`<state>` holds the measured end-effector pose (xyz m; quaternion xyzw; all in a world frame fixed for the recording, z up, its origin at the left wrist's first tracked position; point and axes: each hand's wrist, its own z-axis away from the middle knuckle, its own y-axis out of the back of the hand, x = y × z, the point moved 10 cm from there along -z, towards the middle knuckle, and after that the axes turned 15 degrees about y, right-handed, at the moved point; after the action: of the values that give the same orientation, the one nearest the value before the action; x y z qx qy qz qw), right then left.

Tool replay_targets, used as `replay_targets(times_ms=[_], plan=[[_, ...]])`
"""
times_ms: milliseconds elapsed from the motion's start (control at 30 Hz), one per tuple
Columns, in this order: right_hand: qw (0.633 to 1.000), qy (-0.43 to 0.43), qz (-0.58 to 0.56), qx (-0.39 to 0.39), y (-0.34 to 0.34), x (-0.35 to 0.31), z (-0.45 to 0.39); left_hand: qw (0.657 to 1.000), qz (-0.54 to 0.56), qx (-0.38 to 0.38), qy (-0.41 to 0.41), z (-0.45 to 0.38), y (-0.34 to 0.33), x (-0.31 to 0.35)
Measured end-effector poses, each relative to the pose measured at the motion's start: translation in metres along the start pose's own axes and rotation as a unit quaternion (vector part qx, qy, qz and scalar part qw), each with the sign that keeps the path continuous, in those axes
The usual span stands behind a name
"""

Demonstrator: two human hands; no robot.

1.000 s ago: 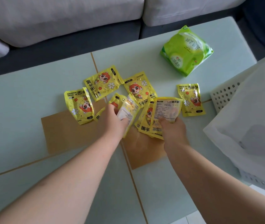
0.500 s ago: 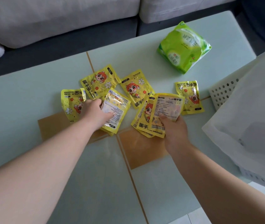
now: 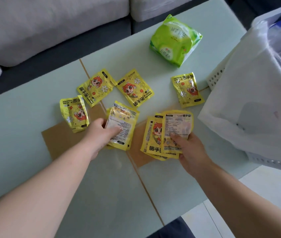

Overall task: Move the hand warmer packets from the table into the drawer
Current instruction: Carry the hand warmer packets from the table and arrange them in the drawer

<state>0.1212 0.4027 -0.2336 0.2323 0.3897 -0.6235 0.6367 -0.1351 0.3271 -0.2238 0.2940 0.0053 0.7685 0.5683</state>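
Note:
Several yellow hand warmer packets lie on the pale green table (image 3: 33, 152). My left hand (image 3: 100, 133) grips a small stack of packets (image 3: 124, 124) at its left edge, just above the tabletop. A fanned bundle of several packets (image 3: 167, 133) is held in my right hand (image 3: 193, 152), thumb on top. Loose on the table are a packet at the left (image 3: 73, 114), two side by side in the middle (image 3: 96, 86) (image 3: 135, 89), and one at the right (image 3: 187, 90). No drawer is plainly visible.
A green wet-wipe pack (image 3: 174, 42) lies at the table's far side. A white perforated basket (image 3: 217, 78) covered by a white translucent bag (image 3: 256, 93) stands at the right edge. A grey sofa (image 3: 50, 23) runs behind the table.
My left hand has drawn its packets back toward me and to the right, off the left packet. The right hand's bundle shifted slightly right and nearer. The view tilted.

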Motion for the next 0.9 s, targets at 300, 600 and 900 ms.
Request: replay_targets(times_ms=[300,600,900], plan=[[0.993,-0.01,-0.063,0.103,0.085,0.013,0.089,0.984,0.035,-0.171,0.034,0.063,-0.075,-0.024],[0.951,0.027,-0.181,0.25,0.179,0.048,0.21,0.947,-0.11,-0.3,0.025,0.141,-0.178,-0.05],[0.87,0.08,-0.288,0.391,0.277,0.114,0.339,0.87,-0.304,-0.388,0.008,0.241,-0.298,-0.117]])
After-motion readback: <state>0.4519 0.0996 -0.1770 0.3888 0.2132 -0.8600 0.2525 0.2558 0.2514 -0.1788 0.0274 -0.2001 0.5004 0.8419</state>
